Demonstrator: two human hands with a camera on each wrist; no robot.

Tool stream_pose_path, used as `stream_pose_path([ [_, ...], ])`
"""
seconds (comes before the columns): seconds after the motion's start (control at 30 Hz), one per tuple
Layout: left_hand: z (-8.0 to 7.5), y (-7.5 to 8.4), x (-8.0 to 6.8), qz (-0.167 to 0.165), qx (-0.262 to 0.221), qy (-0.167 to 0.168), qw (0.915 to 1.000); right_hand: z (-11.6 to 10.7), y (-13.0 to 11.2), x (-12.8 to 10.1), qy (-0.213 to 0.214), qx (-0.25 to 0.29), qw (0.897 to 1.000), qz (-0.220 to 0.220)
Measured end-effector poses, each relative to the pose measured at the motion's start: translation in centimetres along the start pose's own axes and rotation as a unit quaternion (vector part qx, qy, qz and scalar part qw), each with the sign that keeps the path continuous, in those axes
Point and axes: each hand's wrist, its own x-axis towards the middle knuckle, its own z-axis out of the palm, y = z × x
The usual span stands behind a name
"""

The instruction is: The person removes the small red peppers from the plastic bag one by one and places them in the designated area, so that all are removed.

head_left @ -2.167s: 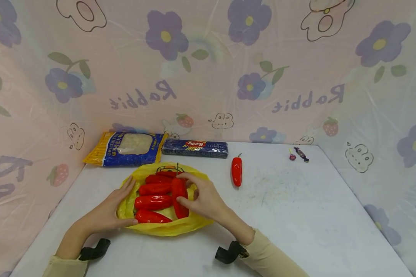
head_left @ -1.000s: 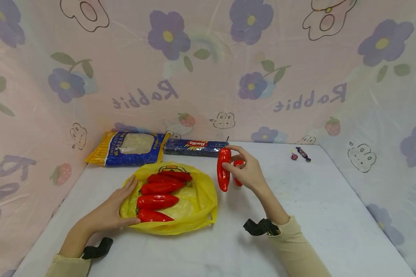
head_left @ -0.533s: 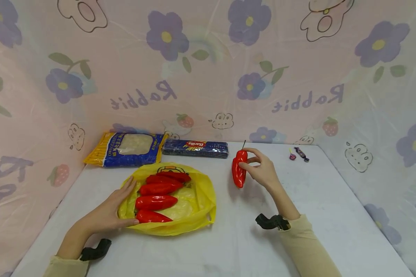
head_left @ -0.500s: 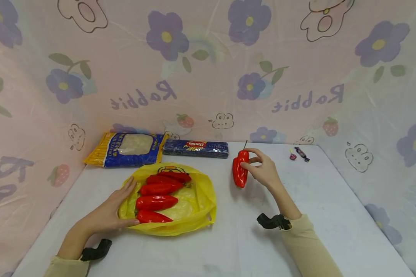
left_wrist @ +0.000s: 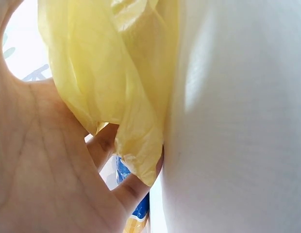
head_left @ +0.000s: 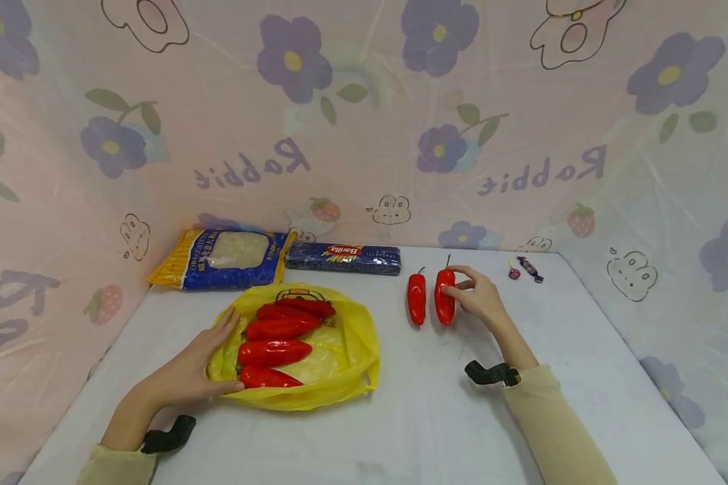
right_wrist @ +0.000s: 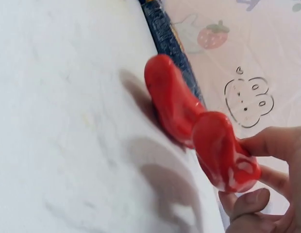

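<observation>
My right hand (head_left: 480, 294) pinches a glossy red chili pepper (head_left: 445, 312) between thumb and fingers, its thin stem pointing away. Just left of it, a second red chili pepper (head_left: 416, 304) lies on the white table. In the right wrist view the held pepper (right_wrist: 212, 138) has a shadow beside it on the tabletop. A yellow plastic bag (head_left: 362, 353) lies opened wide at the left, with several red chili peppers (head_left: 274, 351) side by side inside. Along the bag's left edge my left hand (head_left: 185, 372) rests with fingers extended; in the left wrist view yellow plastic drapes over its fingers.
Behind the yellow bag lie a blue-and-yellow pasta bag (head_left: 236, 252) and a dark blue spaghetti pack (head_left: 343, 259). A lollipop (head_left: 513, 273) and a wrapped candy (head_left: 530, 269) are at the back right. A patterned curtain (head_left: 364, 135) encloses the table.
My right hand has taken a chili pepper out of the yellow bag and carried it right, past the lying pepper to its right side. My left hand has stayed at the bag.
</observation>
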Motion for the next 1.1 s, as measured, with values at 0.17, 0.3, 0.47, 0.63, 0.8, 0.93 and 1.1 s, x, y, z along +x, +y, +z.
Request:
stream_pose_path([
  [0.17, 0.0, -0.1, 0.0, -0.002, -0.003, -0.001, 1.0000, -0.1, 0.8, 0.9, -0.014, -0.022, 0.999, 0.023],
  [0.3, 0.1, -0.1, 0.0, -0.004, -0.001, 0.000, 1.0000, -0.2, 1.3, 1.3, -0.022, -0.041, 0.998, 0.034],
  [0.47, 0.1, -0.1, 0.1, -0.005, 0.000, 0.000, 1.0000, -0.4, 1.6, 1.5, -0.032, -0.054, 0.998, 0.031],
  [0.63, 0.0, 0.0, 0.0, -0.008, -0.002, 0.000, 1.0000, -0.5, 1.8, 1.7, -0.034, -0.061, 0.997, 0.028],
  [0.8, 0.0, 0.2, 0.0, -0.008, -0.006, -0.001, 0.9999, -0.5, 2.2, 1.9, -0.038, -0.058, 0.997, 0.026],
  [0.93, 0.1, 0.2, 0.0, -0.005, -0.007, 0.000, 1.0000, -0.5, 2.3, 2.0, -0.039, -0.047, 0.998, 0.024],
  [1.1, 0.1, 0.0, 0.0, -0.001, -0.005, 0.001, 1.0000, -0.4, 2.2, 2.0, -0.039, -0.037, 0.998, 0.026],
])
